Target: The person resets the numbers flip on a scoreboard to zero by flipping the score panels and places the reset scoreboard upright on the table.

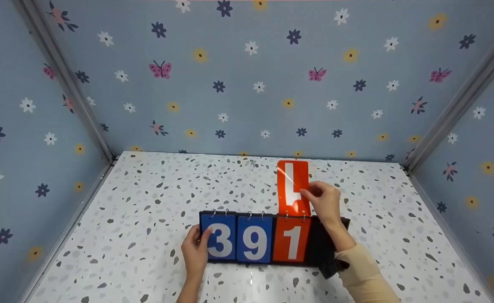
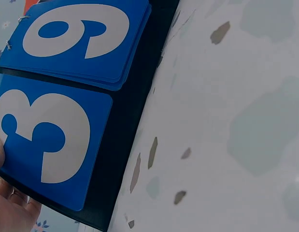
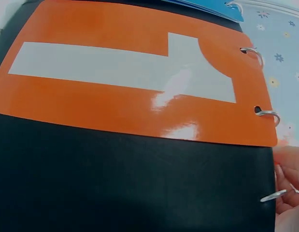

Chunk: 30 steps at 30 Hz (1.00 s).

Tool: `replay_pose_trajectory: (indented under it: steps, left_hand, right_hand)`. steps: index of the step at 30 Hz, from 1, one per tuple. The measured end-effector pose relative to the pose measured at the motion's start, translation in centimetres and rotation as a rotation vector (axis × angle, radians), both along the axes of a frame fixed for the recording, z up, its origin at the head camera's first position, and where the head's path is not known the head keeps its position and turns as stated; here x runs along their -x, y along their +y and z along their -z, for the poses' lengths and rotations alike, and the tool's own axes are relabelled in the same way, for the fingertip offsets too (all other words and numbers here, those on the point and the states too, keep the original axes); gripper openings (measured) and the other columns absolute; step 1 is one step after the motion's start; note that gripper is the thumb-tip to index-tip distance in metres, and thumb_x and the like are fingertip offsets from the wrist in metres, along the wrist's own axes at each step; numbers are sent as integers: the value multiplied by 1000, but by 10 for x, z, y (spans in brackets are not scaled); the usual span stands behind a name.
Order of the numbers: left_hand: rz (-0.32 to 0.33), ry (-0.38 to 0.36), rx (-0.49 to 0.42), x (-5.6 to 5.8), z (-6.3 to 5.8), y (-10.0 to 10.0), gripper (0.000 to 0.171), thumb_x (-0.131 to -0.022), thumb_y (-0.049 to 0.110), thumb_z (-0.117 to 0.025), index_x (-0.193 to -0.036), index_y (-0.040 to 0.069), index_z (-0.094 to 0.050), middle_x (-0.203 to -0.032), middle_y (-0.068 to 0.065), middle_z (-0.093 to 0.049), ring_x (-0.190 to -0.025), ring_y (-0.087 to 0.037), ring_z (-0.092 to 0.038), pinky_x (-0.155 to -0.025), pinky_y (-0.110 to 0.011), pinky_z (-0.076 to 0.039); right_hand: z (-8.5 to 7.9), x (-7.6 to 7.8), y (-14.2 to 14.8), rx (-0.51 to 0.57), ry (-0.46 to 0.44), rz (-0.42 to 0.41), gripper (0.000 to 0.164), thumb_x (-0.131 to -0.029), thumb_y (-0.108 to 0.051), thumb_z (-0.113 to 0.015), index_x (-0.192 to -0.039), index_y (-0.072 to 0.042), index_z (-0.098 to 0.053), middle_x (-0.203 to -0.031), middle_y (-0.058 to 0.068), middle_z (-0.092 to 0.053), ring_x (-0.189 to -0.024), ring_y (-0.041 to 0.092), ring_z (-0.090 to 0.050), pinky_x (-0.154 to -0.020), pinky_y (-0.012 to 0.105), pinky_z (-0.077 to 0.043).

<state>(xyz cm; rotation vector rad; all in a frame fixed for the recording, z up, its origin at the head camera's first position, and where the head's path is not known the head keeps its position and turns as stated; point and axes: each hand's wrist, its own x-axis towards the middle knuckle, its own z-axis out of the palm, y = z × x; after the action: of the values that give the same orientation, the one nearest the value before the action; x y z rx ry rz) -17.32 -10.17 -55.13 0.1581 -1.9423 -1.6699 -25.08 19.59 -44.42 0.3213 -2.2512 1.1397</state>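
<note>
A black flip scoreboard (image 1: 255, 264) leans above the table, carrying a blue 3 card (image 1: 220, 252), a blue 9 card (image 1: 255, 254) and a red 1 card (image 1: 279, 252) on metal rings. My left hand (image 1: 195, 252) grips its left end, thumb on the front by the 3 and fingers behind. Another red card (image 1: 294, 168) stands turned up over the top edge, showing an upside-down white 1. At that card's right edge, my right hand (image 1: 327, 202) pinches with thumb and forefinger. In the right wrist view, the fingers (image 3: 289, 193) show partly behind the black fourth panel (image 3: 130, 179).
A white speckled table (image 1: 124, 235) lies beneath the scoreboard. Blue flowered panels (image 1: 247, 84) rise at the back and both sides, joined by grey corner posts (image 1: 68, 80). A black strapped device (image 1: 333, 268) sits at the right wrist.
</note>
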Motion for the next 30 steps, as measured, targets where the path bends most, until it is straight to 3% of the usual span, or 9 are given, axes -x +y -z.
replay_pose_trajectory:
  steps: [8,15,18,23,27,30]
  left_hand:
    - [12,15,-5,0,-3,1,12,-84,5,-63,-91,-4,-61,-80,-12,-65,-69,-17,-58,-60,-18,-45]
    - [3,-2,16,-14,-33,6,12,-84,0,-61,-91,-8,-59,-82,-17,-64,-71,-24,-60,-62,-18,-45]
    - [-5,4,16,-16,-35,7,10,-83,-2,-61,-90,-9,-59,-80,-18,-64,-70,-26,-59,-62,-18,-45]
    - [-4,32,28,-13,-30,6,9,-83,-4,-61,-89,-10,-58,-79,-19,-63,-69,-23,-59,-61,-17,-45]
    - [-5,43,14,-5,-13,3,9,-83,-1,-62,-89,-7,-60,-78,-15,-64,-66,-18,-58,-59,-17,-45]
    - [-7,34,6,0,-1,1,10,-83,3,-63,-90,-4,-61,-78,-12,-65,-66,-15,-58,-59,-17,-45]
  right_hand:
    - [-2,4,-4,-83,-188,58,12,-72,-4,-74,-78,3,-68,-67,11,-63,-58,20,-57,-54,28,-46]
    - [2,7,-4,-131,-285,81,17,-72,-3,-74,-85,6,-68,-71,14,-64,-63,23,-59,-60,35,-49]
    - [4,7,-2,-138,-313,86,22,-73,-6,-74,-91,6,-68,-72,13,-64,-64,22,-59,-60,35,-49]
    - [4,5,0,-180,-350,85,24,-78,-12,-70,-94,7,-67,-70,11,-62,-62,19,-57,-58,33,-48]
    - [2,1,3,-194,-369,53,27,-80,-11,-68,-98,9,-65,-74,13,-64,-66,22,-59,-62,36,-49]
    - [-1,-5,5,-178,-334,32,27,-79,-9,-68,-99,9,-65,-75,14,-65,-68,25,-61,-65,38,-50]
